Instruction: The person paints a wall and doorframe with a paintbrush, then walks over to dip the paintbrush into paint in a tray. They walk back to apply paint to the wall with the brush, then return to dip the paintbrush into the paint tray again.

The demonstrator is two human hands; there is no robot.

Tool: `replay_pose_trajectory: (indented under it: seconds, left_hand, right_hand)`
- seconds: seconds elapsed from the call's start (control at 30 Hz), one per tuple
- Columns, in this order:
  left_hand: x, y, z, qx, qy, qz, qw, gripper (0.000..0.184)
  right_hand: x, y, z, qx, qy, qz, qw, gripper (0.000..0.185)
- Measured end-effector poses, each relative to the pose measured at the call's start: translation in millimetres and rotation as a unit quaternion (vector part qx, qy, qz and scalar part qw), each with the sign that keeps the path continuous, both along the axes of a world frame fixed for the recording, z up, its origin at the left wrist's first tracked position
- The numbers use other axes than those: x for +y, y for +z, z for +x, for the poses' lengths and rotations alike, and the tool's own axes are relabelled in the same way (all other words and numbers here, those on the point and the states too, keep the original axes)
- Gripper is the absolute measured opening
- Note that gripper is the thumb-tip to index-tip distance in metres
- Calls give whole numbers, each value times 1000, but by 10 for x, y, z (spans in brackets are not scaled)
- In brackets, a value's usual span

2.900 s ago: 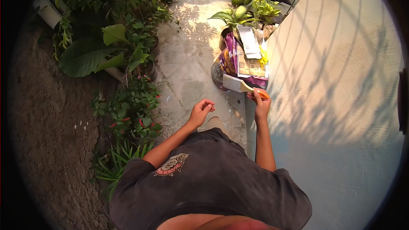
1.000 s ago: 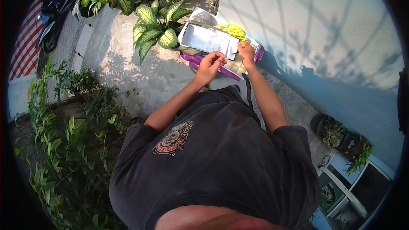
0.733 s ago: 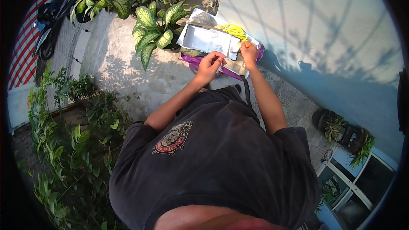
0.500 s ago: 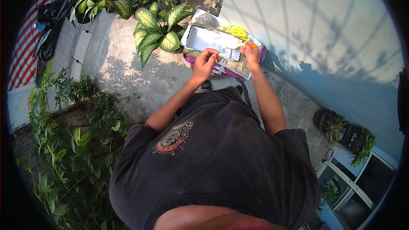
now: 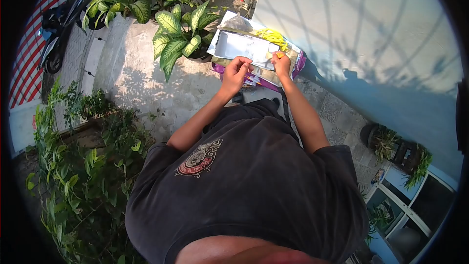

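A white rectangular tray (image 5: 239, 45) with a dark rim lies on a stack topped by patterned board and purple packaging (image 5: 299, 63). My right hand (image 5: 281, 64) is closed on the orange handle of a paintbrush (image 5: 269, 56), whose pale bristle end is over the tray's right end. My left hand (image 5: 236, 72) is beside the tray's near edge, fingers curled together; whatever they may hold is too small to make out. Just behind the brush, a bundle of yellow cord (image 5: 272, 37) lies on the stack.
Potted leafy plants (image 5: 178, 39) stand left of the stack. A pale wall (image 5: 361, 34) rises on the right. Dense bushes (image 5: 83, 181) fill the lower left, and a motorcycle (image 5: 53, 44) is at the upper left. Potted plants (image 5: 383, 142) and a framed window (image 5: 405, 210) are at the lower right.
Since the oldest frame, the view has swung round, and the brush has gone from in front of the stack to over the tray. Lately my right hand has shifted slightly left and turned.
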State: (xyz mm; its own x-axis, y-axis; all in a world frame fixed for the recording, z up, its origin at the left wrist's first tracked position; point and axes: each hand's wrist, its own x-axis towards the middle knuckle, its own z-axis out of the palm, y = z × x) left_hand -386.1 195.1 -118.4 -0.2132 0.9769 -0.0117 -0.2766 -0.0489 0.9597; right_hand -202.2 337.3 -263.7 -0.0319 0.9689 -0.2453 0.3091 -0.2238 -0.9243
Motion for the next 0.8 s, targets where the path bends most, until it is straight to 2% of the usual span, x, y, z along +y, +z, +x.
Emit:
replay_pose_trajectory:
  seconds: [0.1, 0.2, 0.27, 0.43, 0.5, 0.67, 0.7, 0.8]
  left_hand:
    - [-8, 31, 36, 2, -11, -6, 1000, 14]
    - [-4, 53, 42, 3, -11, -5, 1000, 14]
    - [-8, 12, 46, 2, -11, 1, 1000, 14]
    - [-4, -29, 99, -7, -14, 12, 1000, 13]
    - [13, -35, 147, -5, -21, 16, 1000, 13]
    - [67, -72, 397, -35, -56, 15, 998, 12]
    - [74, -63, 449, -34, -64, 17, 997, 12]
    - [57, 47, 633, 3, -109, 11, 994, 12]
  right_hand:
    - [-11, 14, -61, -63, 14, 53, 997, 17]
    - [1, 111, -72, 4, -11, 23, 1000, 18]
    - [-12, 208, -38, 85, -64, -51, 993, 20]
    - [-47, 262, 124, 118, -123, -93, 981, 22]
    - [-102, 255, 215, 222, -169, -123, 952, 20]
    - [-304, 271, 613, 337, -163, -209, 903, 27]
    - [-342, 318, 680, 340, -169, -205, 902, 27]
    - [-506, 464, 895, 459, -189, -199, 845, 31]
